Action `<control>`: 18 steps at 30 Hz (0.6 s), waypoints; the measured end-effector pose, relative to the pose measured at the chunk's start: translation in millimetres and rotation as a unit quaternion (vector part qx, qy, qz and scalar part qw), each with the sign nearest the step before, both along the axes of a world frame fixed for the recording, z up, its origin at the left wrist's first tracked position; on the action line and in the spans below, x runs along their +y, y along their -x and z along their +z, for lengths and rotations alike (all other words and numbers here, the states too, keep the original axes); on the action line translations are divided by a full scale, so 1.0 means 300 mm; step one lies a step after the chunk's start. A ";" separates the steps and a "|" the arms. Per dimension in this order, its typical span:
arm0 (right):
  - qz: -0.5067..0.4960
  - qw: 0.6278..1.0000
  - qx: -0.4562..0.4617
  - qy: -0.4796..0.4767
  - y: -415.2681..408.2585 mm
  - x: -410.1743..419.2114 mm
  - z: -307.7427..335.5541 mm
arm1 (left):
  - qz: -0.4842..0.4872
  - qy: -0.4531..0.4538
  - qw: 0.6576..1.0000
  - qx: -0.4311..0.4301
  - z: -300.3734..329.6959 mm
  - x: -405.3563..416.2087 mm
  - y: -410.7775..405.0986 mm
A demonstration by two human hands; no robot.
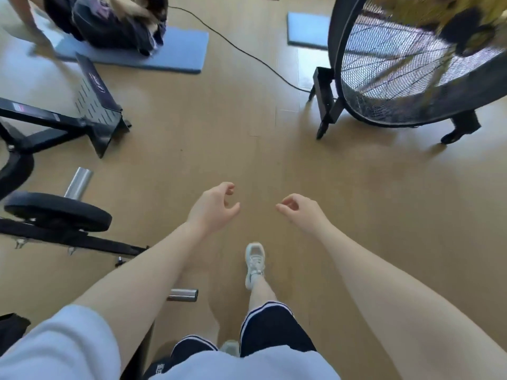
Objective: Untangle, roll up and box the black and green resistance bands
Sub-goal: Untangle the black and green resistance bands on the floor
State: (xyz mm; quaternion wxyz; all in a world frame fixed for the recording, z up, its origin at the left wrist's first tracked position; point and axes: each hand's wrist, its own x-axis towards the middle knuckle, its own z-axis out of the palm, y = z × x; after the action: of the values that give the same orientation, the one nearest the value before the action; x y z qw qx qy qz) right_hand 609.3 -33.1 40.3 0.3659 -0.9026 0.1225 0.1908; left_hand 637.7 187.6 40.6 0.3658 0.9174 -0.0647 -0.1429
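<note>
No resistance band and no box show in the head view. My left hand [215, 205] is stretched out over the bare wooden floor, fingers loosely curled, holding nothing. My right hand [300, 209] hangs a short way to its right, also loosely curled and holding nothing. Both forearms reach forward from the bottom of the frame. Below the hands, my white shoe [254, 263] steps on the floor.
A black weight machine [82, 116] with a plate [57, 212] and steel pegs fills the left. A large black mesh fan [411, 78] stands at the right, its cable [247, 54] crossing the floor. Another person kneels on a blue mat [175, 54] at the back left.
</note>
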 end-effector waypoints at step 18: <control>0.098 0.994 0.038 0.021 -1.595 -0.011 -0.004 | 0.040 -0.022 0.999 0.005 0.009 0.014 -1.489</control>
State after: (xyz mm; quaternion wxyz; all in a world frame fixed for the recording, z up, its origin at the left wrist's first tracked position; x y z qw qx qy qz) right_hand 1087.7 -36.4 39.1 0.3212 -0.9101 0.0517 0.2568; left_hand 1084.3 191.7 43.4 0.3515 0.9262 -0.0227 -0.1343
